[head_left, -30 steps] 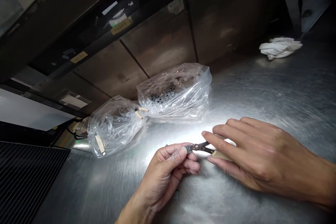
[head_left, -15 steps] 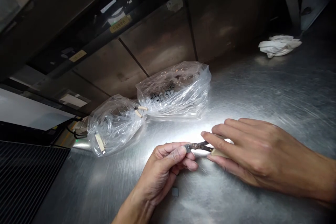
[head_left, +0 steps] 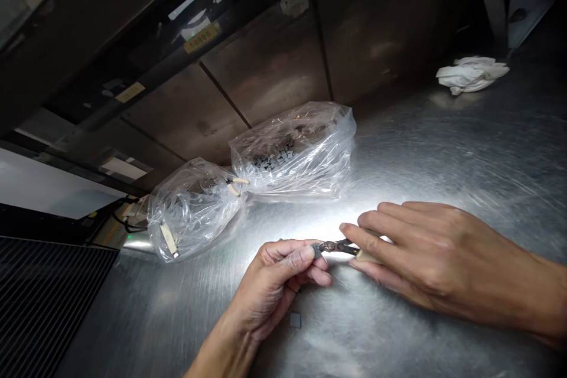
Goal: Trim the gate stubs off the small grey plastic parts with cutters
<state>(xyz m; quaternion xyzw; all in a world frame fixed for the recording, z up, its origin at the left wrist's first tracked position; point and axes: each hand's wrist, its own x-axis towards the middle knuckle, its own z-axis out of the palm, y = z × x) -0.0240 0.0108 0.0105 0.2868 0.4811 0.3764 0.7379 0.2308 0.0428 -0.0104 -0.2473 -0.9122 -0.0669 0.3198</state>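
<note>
Between thumb and fingers, my left hand (head_left: 279,283) pinches a small grey piece (head_left: 316,250). My right hand (head_left: 425,254) is wrapped round the cream handles of small pliers (head_left: 339,246), whose dark jaws point left and meet the grey piece's edge. Another flat grey square (head_left: 295,320) lies on the metal table below my left hand. Behind the hands sits a clear plastic bag (head_left: 305,159) with many small grey pieces in it. To its left is a second clear bag (head_left: 195,218).
A second cream-handled tool (head_left: 237,185) lies between the bags. A cream object (head_left: 168,240) rests at the left bag. A crumpled white cloth (head_left: 472,75) lies at the back right of the metal table (head_left: 487,153). Dark panels stand behind.
The plier handles have closed a little in my right hand. Otherwise both hands stay nearly where they were.
</note>
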